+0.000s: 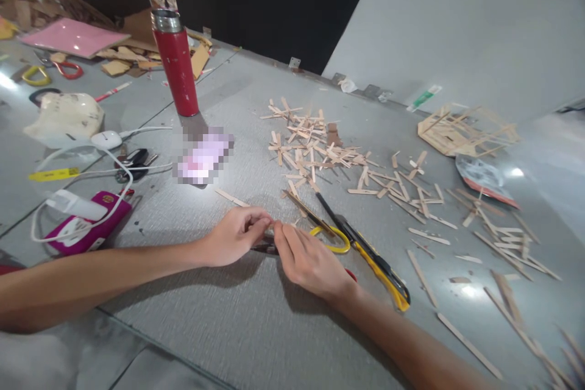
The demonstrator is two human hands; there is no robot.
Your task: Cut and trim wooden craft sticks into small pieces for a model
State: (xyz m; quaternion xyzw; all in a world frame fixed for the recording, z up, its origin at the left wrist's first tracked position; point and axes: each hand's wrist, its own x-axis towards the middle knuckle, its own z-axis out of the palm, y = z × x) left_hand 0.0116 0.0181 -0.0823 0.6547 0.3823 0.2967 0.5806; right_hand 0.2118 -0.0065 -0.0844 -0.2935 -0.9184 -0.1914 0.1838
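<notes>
My left hand (237, 234) and my right hand (315, 262) meet above the grey table, fingertips pinched close together. Whatever small piece sits between the fingers is too hidden to name. Under the fingers a dark object partly shows. Just beyond my left hand lies a flat wooden stick (231, 197). Beside my right hand are a yellow loop handle (342, 240), apparently of scissors, and a long black tool with a yellow grip (377, 271). A loose pile of short wooden sticks (311, 152) spreads past them.
A red bottle (179, 73) stands upright behind a blurred phone (203, 158). At left lie a purple power strip (107, 219) with white cables, keys (132, 164) and a pink sheet (75, 36). A wooden stick frame (461, 131) and a plastic pouch (484, 180) are at far right.
</notes>
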